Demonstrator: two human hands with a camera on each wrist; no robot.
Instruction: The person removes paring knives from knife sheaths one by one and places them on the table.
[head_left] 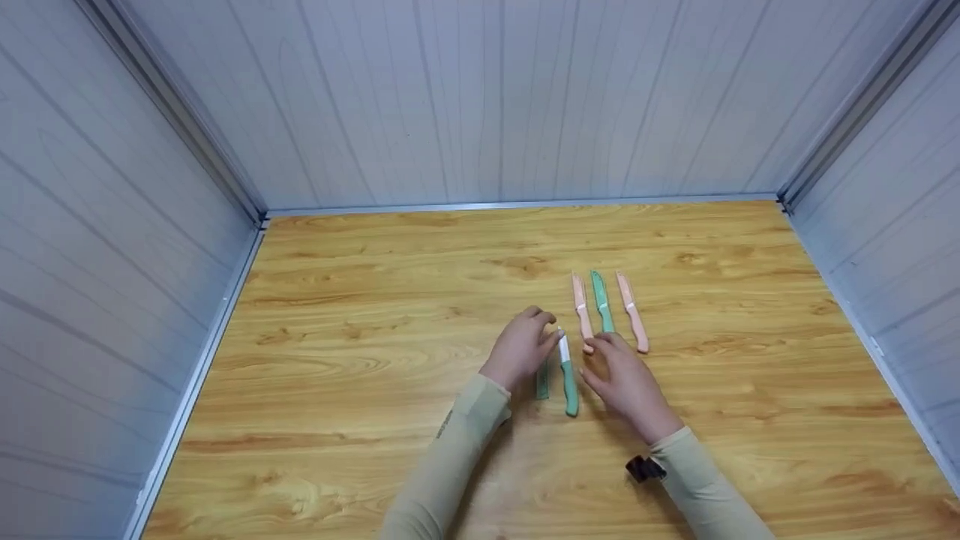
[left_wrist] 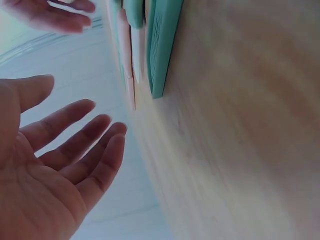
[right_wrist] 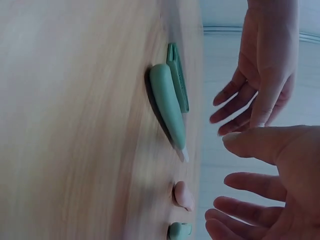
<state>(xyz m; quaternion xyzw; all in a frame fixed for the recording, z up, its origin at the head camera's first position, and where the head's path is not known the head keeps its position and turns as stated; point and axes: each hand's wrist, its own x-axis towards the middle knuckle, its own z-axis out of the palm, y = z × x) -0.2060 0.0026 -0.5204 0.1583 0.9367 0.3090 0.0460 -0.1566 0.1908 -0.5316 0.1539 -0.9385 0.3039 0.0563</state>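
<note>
My left hand (head_left: 523, 346) is held above the table with loosely bent fingers and nothing in them; its empty palm shows in the left wrist view. My right hand (head_left: 628, 384) hovers to the right, also empty, fingers apart. Between them lies a knife (head_left: 570, 386) with a green handle and a bare white blade. Left of it is a flat, narrow green piece (head_left: 542, 386) that looks like a blade cover, partly hidden by my left hand in the head view. In the right wrist view both the knife handle (right_wrist: 167, 102) and green piece (right_wrist: 178, 80) lie apart from the hands.
Beyond my right hand, a pink knife (head_left: 582, 311), a green knife (head_left: 601, 300) and another pink knife (head_left: 632, 311) lie side by side, blades pointing away and coloured like their handles. Pale panel walls (head_left: 495, 105) enclose the wooden table (head_left: 337, 337) at the back and sides.
</note>
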